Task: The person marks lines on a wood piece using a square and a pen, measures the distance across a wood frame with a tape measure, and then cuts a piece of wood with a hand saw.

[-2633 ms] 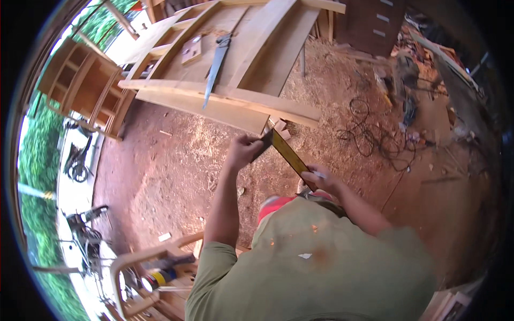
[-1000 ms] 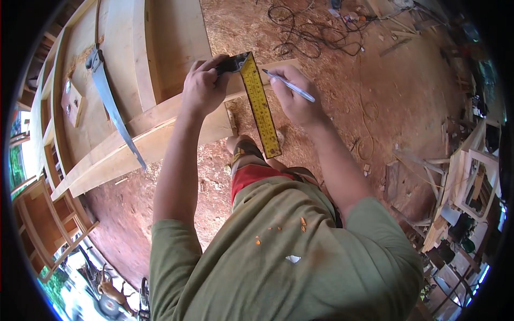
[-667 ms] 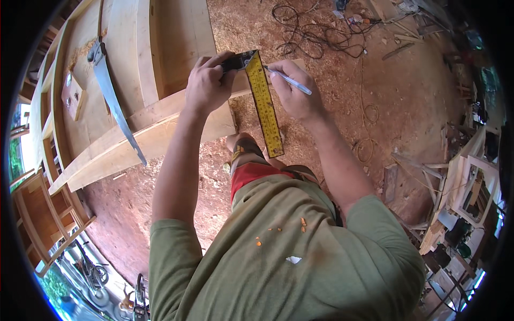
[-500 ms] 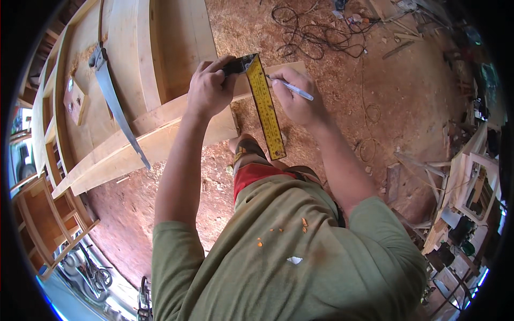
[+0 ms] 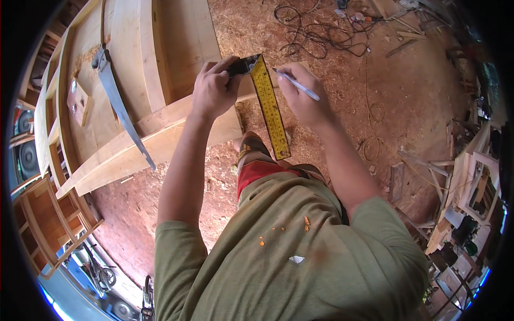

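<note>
My left hand point(image 5: 215, 90) is closed round the black handle of a try square point(image 5: 272, 109), pressing it against a long wooden board point(image 5: 179, 115). The square's yellow marked blade reaches past the board's near edge, back toward my body. In my right hand point(image 5: 306, 95) a slim pale pen point(image 5: 297, 84) is pinched, its dark tip just right of the blade's upper part. The far end of the board lies partly behind my right hand. To the left a handsaw point(image 5: 119, 101) with a dark handle rests on the wooden frame point(image 5: 152, 59), its blade tip jutting over the near edge.
A wood block with a round metal piece point(image 5: 78, 101) sits left of the saw. Tangled dark cords point(image 5: 316, 35) lie on the shaving-strewn dirt floor point(image 5: 412, 101). Timber frames point(image 5: 474, 182) and scraps stand at the right; a motorcycle point(image 5: 101, 273) is at lower left.
My right hand has drawn slightly right, so the pen tip stands farther from the square's blade. My left hand still holds the square; the whole view has shifted a little.
</note>
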A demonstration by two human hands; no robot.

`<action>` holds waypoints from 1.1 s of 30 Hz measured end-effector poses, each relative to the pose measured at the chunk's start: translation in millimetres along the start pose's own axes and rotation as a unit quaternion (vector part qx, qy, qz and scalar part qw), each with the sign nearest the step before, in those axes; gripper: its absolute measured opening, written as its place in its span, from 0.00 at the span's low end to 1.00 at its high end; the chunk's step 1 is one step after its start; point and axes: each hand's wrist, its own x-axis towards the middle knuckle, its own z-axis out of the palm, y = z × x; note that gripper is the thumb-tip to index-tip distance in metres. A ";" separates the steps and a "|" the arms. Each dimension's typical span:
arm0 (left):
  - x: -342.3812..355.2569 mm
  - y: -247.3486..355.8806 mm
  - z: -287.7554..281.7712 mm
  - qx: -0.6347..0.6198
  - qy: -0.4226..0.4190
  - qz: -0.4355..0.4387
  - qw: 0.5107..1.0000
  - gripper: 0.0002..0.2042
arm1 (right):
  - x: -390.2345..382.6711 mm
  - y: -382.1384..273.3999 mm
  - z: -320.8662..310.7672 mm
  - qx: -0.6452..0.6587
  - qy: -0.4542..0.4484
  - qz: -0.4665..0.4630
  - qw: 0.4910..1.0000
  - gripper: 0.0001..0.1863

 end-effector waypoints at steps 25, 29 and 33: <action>1.8 5.8 0.1 0.017 0.003 0.004 1.000 0.07 | 58.3 17.8 10.0 -0.116 -0.023 0.033 0.992 0.14; 0.4 4.1 0.8 0.015 0.001 0.004 1.000 0.07 | 33.9 16.3 7.2 -0.081 -0.025 0.062 0.994 0.11; -2.2 0.2 1.8 0.026 -0.007 0.004 1.000 0.08 | -12.7 2.1 -7.6 -0.032 -0.049 0.021 0.998 0.09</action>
